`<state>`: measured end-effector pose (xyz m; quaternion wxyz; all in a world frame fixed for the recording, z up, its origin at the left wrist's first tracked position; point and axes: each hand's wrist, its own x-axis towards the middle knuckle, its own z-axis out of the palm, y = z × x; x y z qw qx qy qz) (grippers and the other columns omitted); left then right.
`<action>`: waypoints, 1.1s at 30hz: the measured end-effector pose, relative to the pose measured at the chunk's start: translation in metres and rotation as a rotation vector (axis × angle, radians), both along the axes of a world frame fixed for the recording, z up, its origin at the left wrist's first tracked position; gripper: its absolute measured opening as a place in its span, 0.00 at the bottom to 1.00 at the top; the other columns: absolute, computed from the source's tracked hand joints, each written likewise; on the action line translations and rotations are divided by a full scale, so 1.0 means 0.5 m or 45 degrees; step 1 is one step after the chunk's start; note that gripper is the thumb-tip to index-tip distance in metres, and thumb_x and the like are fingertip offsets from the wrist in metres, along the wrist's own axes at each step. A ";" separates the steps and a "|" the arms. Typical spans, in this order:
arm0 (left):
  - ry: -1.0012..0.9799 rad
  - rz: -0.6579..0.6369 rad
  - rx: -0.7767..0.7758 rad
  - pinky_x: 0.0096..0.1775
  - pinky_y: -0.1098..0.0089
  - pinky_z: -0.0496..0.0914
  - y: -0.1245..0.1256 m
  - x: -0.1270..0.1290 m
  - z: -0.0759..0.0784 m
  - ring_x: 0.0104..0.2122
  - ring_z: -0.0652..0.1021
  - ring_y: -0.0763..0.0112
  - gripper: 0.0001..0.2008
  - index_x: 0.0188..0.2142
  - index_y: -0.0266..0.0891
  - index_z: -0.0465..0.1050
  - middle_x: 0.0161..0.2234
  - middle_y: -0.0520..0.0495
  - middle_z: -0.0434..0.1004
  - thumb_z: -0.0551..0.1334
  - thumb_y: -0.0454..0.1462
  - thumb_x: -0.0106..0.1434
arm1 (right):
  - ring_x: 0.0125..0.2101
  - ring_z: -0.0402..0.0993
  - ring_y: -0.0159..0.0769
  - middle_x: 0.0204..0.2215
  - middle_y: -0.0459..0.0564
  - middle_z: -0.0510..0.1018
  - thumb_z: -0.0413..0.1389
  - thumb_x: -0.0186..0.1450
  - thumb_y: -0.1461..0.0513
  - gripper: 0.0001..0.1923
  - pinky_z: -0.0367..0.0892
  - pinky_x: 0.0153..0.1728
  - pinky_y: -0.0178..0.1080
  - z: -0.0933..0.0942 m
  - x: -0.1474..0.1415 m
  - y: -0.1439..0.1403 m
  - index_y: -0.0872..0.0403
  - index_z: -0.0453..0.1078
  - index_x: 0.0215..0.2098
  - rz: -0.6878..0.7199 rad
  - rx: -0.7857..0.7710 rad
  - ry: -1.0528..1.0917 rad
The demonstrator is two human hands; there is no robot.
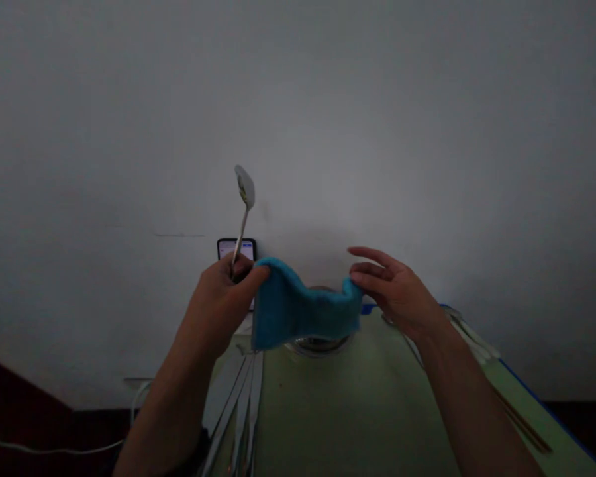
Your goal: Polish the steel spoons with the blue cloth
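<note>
My left hand (218, 298) is closed around the handle of a metal spoon (246, 187), whose bowl points up in front of the wall. Its thumb also pins one corner of a small blue cloth (302, 315). My right hand (385, 285) pinches the other upper corner between thumb and fingers, with the index finger stretched out. Between both hands the cloth sags in the middle. Behind and below it stands a round metal-looking bowl or pot (322, 348), mostly hidden by the cloth.
A phone (237, 247) with a lit screen leans against the wall behind my left hand. Several long flat metal utensils (241, 404) lie at the left of the pale green table (338, 424). Chopsticks (524, 421) and white items (477, 341) lie at the right. A white cable (54, 452) runs lower left.
</note>
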<state>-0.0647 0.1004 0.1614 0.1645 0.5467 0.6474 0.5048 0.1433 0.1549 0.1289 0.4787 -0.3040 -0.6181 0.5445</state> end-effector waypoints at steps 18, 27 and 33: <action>-0.020 -0.150 0.031 0.21 0.74 0.55 0.008 -0.020 -0.015 0.20 0.60 0.78 0.11 0.23 0.39 0.56 0.19 0.58 0.53 0.57 0.41 0.54 | 0.28 0.70 0.28 0.47 0.50 0.67 0.58 0.54 0.60 0.21 0.66 0.18 0.29 0.004 0.048 0.016 0.46 0.66 0.46 -0.098 -0.330 0.196; 0.052 -0.141 0.014 0.21 0.74 0.55 0.007 -0.021 -0.009 0.20 0.61 0.77 0.11 0.23 0.40 0.57 0.19 0.57 0.55 0.58 0.41 0.53 | 0.41 0.71 0.32 0.49 0.52 0.70 0.57 0.56 0.64 0.18 0.69 0.40 0.34 -0.009 0.044 0.017 0.53 0.68 0.46 0.137 -0.246 0.023; 0.131 -0.200 -0.006 0.23 0.74 0.55 0.013 -0.032 -0.006 0.21 0.60 0.76 0.12 0.23 0.40 0.56 0.19 0.57 0.54 0.57 0.42 0.54 | 0.44 0.70 0.36 0.47 0.49 0.72 0.58 0.54 0.64 0.21 0.61 0.49 0.43 0.018 0.058 -0.002 0.50 0.68 0.47 0.061 -0.033 -0.201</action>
